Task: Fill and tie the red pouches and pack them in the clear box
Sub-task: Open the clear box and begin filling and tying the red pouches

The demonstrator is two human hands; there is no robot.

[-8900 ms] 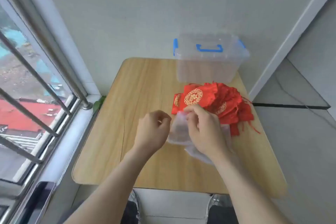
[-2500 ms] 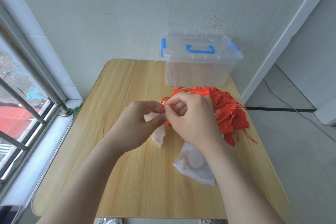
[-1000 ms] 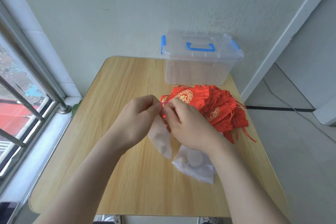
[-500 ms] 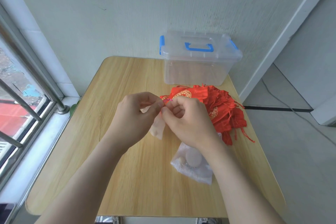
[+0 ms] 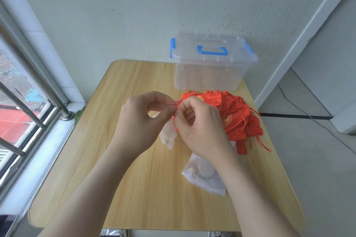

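Above the middle of the wooden table (image 5: 134, 188), both hands are raised off the surface and meet fingertip to fingertip.

- Left hand (image 5: 143, 123): forearm comes in from the lower left, back of the hand toward the camera. Thumb and forefinger are curled into a ring and pinch a thin red cord (image 5: 175, 104). The other fingers are bent behind them.
- Right hand (image 5: 200, 131): forearm comes in from the lower right, wrist bent inward. Thumb and forefinger pinch the same cord, just beside the left fingertips, and the remaining fingers are tucked loosely under.
- Small pale bag (image 5: 169, 138): thin and see-through, hanging below the pinch between the two hands. The cord appears to run from its mouth, though the fingers hide the join.
- Red pouches (image 5: 237, 119): a loose heap with gold prints and trailing strings, lying on the table behind and to the right of the right hand.
- Clear box (image 5: 210, 75): at the far right corner of the table, against the wall. Its lid is on, with a blue handle (image 5: 212, 52) and blue side clips. It stands just behind the heap.
- White net bag (image 5: 206, 183): flat on the table under the right wrist, with pale round lumps inside.
- Barred window (image 5: 17, 90): along the left edge of the table.
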